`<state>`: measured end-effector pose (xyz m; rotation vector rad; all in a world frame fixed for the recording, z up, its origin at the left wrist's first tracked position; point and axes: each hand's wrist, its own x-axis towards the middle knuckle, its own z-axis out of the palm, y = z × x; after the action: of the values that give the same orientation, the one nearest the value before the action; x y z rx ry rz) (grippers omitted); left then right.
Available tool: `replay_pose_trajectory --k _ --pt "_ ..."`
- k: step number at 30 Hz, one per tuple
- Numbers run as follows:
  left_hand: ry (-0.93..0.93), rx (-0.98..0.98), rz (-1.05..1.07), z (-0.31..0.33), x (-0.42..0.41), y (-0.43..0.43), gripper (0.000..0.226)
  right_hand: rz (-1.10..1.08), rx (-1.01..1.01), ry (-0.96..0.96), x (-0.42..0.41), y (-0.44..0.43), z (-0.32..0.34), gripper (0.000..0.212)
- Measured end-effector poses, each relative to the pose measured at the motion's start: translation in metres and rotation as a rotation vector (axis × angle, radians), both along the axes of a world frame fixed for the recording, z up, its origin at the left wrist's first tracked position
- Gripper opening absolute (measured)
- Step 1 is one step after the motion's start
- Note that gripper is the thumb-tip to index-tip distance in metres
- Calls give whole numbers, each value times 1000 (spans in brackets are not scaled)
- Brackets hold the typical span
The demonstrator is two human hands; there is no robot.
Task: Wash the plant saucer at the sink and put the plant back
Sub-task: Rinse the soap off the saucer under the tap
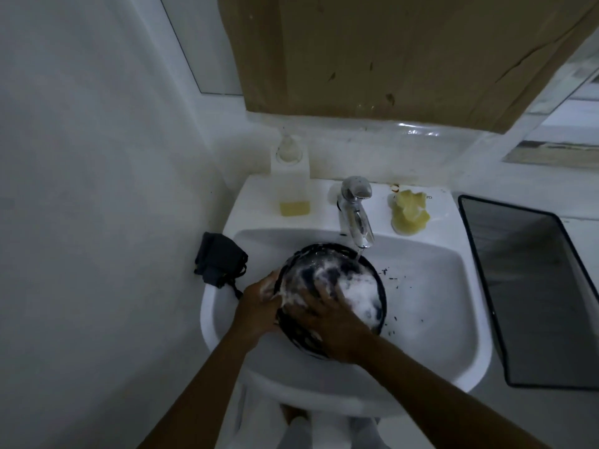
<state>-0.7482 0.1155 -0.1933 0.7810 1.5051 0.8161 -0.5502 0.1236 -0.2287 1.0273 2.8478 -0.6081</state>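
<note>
White walls frame a pedestal sink (431,319). Inside its basin, under the faucet (355,209), sits the sudsy black plant saucer (327,270). Left hand (259,306) grips its left rim, fingers curled; right hand (330,322) lies inside, fingers spread on foam.

Left hand (259,306) grips soapy black saucer (327,273) rim over sink (453,319); right hand (330,322) presses inside; tap (355,209) running.

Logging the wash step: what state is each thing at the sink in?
saucer: soapy, tilted in basin
tap: running
soap bottle: upright, nearly empty
left hand: gripping the saucer's rim
right hand: rubbing inside the saucer
sink: speckled with dark bits
</note>
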Motion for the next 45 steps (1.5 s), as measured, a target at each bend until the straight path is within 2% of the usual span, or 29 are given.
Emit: replay_pose_trajectory --k 2,4,7,9,10,12,14,15,21,25,30,33,35,37,40,45 --pt "-19 10 -25 1 -3 -1 42 85 -22 16 25 -2 0 50" --pt "-46 -4 -14 1 -4 -2 44 38 -70 36 49 1 8 49" --pt "-66 -17 -3 3 -5 -2 44 -219 60 208 82 14 21 39" --pt "-75 -16 -8 4 -4 -1 43 -466 182 241 93 23 23 48" --pt "-79 -12 1 6 -3 0 43 -622 148 256 94 24 21 52" --pt "-66 4 18 12 1 2 43 -964 -102 371 89 26 15 52" --pt "-39 -8 15 17 5 4 41 -1223 -367 418 85 28 8 38" --pt "-24 -20 10 20 6 5 41 -1271 -432 408 83 28 5 31" --pt "4 -93 37 26 8 7 51 -1324 -523 437 76 28 6 20" --pt "-34 -177 62 17 11 5 55 -1345 -476 518 81 36 26 17" --pt "-113 -268 53 -4 23 5 44 -1341 -405 517 94 44 62 13" --pt "-104 -303 14 -14 34 8 42 -1334 -342 523 99 43 80 6" --pt "-84 -308 8 -17 41 12 48 -1327 -318 540 102 39 85 9" --pt "-52 -280 21 -18 44 17 52 -1327 -324 553 106 33 83 13" --pt "2 -181 49 -16 42 18 38 -1371 -374 610 108 23 65 16" --pt "138 19 84 1 26 13 28 -1396 -607 881 88 18 18 21"
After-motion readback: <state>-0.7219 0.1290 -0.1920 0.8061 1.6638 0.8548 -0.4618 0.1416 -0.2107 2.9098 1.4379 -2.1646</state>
